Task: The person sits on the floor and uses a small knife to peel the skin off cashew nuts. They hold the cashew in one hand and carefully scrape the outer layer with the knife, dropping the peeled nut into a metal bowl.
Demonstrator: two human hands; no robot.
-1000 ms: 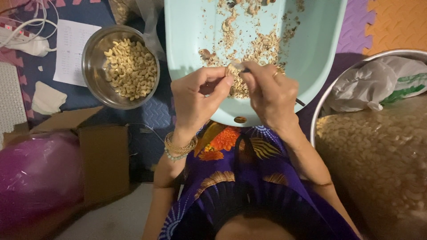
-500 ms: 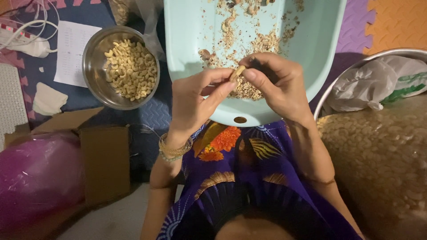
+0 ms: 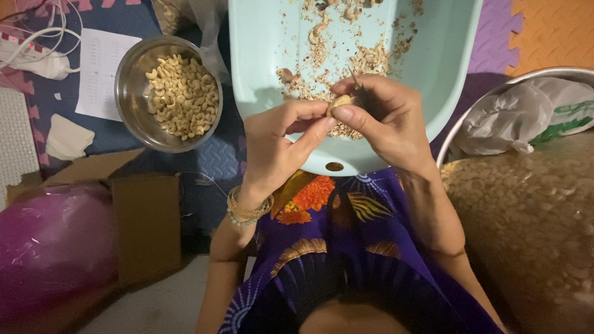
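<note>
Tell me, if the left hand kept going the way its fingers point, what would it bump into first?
Probably the cashew pinched at its fingertips, then the right hand just behind. The left hand already touches both.

I read this as a home floor turned into a nut-shelling spot. Under my left hand [image 3: 278, 145] lie interlocking foam play mats [image 3: 544, 31]; left of it stands a steel bowl [image 3: 133, 93] of peeled cashews, beyond it a pale green plastic tub [image 3: 266, 49] strewn with husks. Right of my right hand [image 3: 387, 120] sits a big sack of nuts [image 3: 532, 229].
</note>
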